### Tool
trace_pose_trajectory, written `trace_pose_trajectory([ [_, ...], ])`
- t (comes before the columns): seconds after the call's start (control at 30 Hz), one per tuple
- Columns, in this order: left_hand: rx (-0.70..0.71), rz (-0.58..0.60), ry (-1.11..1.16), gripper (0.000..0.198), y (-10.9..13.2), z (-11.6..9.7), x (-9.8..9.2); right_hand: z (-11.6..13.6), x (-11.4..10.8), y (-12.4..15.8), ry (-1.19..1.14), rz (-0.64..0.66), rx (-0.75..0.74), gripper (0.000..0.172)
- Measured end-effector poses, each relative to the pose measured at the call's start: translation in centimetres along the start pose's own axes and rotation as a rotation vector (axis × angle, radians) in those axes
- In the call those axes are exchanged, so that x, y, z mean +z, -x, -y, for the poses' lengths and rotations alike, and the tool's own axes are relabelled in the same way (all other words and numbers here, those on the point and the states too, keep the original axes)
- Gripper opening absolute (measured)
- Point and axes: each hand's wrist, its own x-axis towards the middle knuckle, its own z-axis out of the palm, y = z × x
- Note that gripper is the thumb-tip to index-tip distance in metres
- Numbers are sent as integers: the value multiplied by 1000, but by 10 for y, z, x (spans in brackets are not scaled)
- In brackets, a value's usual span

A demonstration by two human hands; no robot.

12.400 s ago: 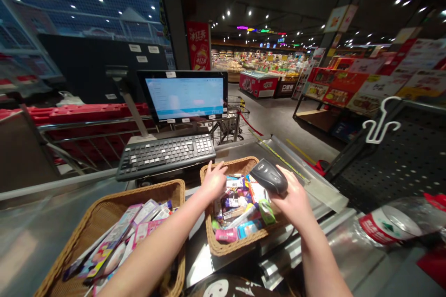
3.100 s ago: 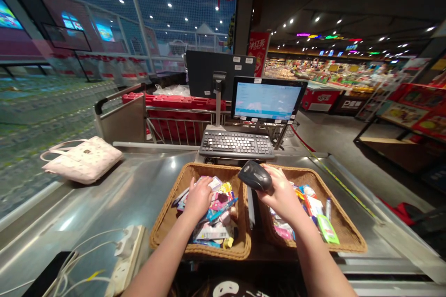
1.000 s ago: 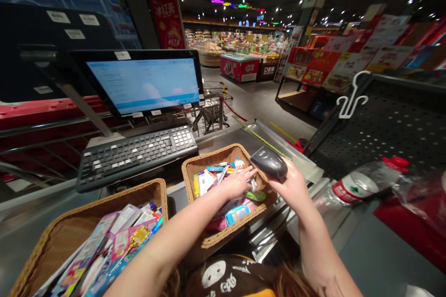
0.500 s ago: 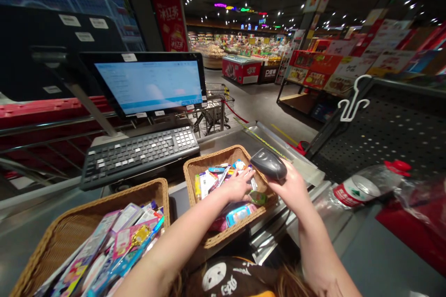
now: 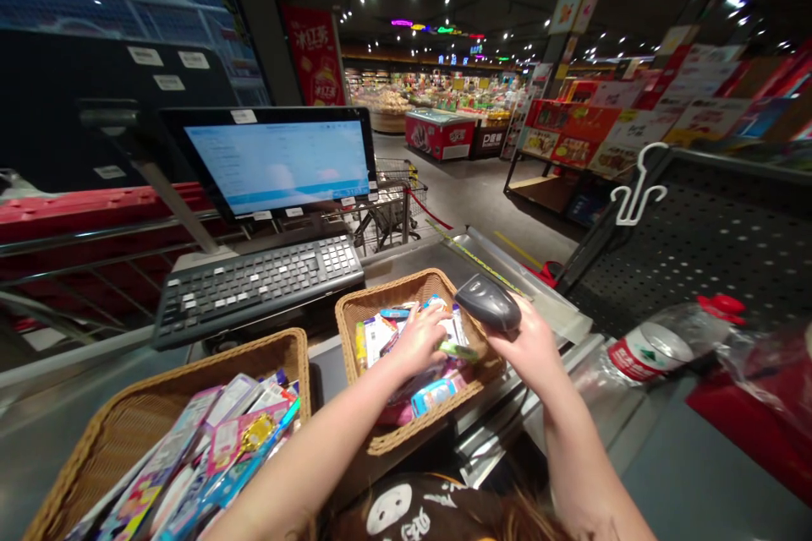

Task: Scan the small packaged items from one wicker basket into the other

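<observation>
My left hand [image 5: 421, 341] is inside the right-hand wicker basket [image 5: 379, 445], fingers spread over a jumble of small packets; I see nothing clearly gripped in it. Close to that hand lie a green packet [image 5: 458, 351] and a blue packet [image 5: 434, 396]. My right hand [image 5: 528, 341] is wrapped round a black handheld barcode scanner [image 5: 487, 302], held above the basket's right side with its head pointing left. The scanner's handle is mostly hidden by my palm.
A second wicker basket [image 5: 95, 436], full of long packaged goods, stands at left. Behind it are a keyboard [image 5: 260, 283] and a lit monitor [image 5: 285, 165]. At right, a large clear plastic bottle [image 5: 650, 350] with a red cap lies near a black perforated panel [image 5: 710, 228].
My left hand has shifted slightly left and back within the basket, uncovering more of the green packet. The right hand still holds the scanner in nearly the same place.
</observation>
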Motion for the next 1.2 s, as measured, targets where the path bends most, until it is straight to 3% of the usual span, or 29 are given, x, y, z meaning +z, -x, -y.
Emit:
trace_pose_trajectory([
  [0.23,-121,-259,-109,12,29,12,-48,6,8,-4,-30,1,-12,42],
  [0.57,-273,-452,-298,13,81,22,-123,37,26,-22,-49,-73,-127,43],
  [1.0,-385,-655,-579,10,147,37,-209,129,44,-43,-197,-30,-364,36],
  [1.2,-428,-796,-661,8,176,43,-239,172,57,-52,-263,-51,-423,33],
])
